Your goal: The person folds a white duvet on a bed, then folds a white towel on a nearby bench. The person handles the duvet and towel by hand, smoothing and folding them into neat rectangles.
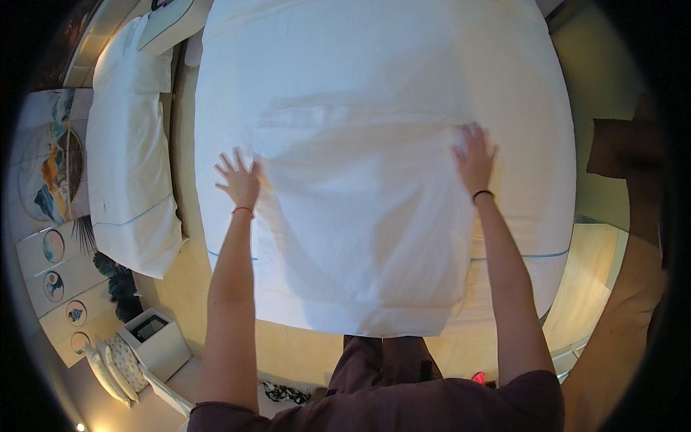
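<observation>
A rectangular piece of white bed linen (356, 216), possibly a pillowcase, lies flat with soft creases on a large bed covered by a white sheet (356, 48). Its near end reaches the bed's front edge, close to my legs. My left hand (237, 181) is spread palm down at the linen's left edge, fingers apart on the sheet and thumb towards the cloth. At the upper right corner, my right hand (475, 154) is also spread, its fingertips slightly blurred. Neither hand holds anything. A blue line (518, 255) crosses the sheet near its front.
Left of the bed, beyond a gap, stands a narrower bed (129, 156) with white linen. A white box-like piece of furniture (154, 340) and cushions (116, 367) sit at the lower left. A brown curtain (621, 291) hangs at the right. Pale wooden floor (302, 351) shows around my legs.
</observation>
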Demonstrator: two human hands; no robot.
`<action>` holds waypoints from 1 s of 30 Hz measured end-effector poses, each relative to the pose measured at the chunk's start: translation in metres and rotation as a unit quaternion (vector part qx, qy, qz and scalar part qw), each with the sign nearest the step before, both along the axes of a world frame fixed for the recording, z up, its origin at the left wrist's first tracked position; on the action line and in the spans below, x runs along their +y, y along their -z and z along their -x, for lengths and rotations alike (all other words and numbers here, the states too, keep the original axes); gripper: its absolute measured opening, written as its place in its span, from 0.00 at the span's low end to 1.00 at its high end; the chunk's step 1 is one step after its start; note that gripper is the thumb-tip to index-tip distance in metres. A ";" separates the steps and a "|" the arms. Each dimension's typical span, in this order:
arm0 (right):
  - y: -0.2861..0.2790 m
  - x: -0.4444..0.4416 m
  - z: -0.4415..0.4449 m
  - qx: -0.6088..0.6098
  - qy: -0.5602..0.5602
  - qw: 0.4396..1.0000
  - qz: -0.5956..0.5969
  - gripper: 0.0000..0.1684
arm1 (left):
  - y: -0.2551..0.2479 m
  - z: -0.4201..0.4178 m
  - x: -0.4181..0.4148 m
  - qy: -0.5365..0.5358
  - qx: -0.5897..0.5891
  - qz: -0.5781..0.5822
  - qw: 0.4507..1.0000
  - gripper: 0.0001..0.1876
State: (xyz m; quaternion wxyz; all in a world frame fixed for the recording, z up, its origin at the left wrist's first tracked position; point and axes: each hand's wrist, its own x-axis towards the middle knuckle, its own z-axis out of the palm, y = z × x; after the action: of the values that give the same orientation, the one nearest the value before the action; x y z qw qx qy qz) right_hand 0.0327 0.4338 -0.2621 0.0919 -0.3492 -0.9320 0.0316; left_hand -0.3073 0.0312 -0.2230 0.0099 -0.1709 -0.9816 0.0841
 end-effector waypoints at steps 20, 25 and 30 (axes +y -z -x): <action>-0.093 -0.173 -0.175 0.171 0.219 0.763 0.584 0.22 | -0.055 -0.179 -0.157 -0.204 -0.444 -0.386 0.783 0.40; -0.141 -0.155 -0.254 0.136 0.202 0.686 0.685 0.19 | -0.077 -0.260 -0.221 -0.396 -0.471 -0.260 0.744 0.36; -0.057 -0.171 -0.312 -0.031 0.218 0.853 0.473 0.19 | -0.020 -0.342 -0.259 -0.299 -0.453 -0.202 0.815 0.29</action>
State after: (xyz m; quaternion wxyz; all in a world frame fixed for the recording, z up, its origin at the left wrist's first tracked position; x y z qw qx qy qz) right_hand 0.3450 0.2631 -0.2052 -0.1083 -0.5454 -0.7071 0.4368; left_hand 0.0348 -0.2278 -0.2032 -0.4275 0.1176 -0.8728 -0.2038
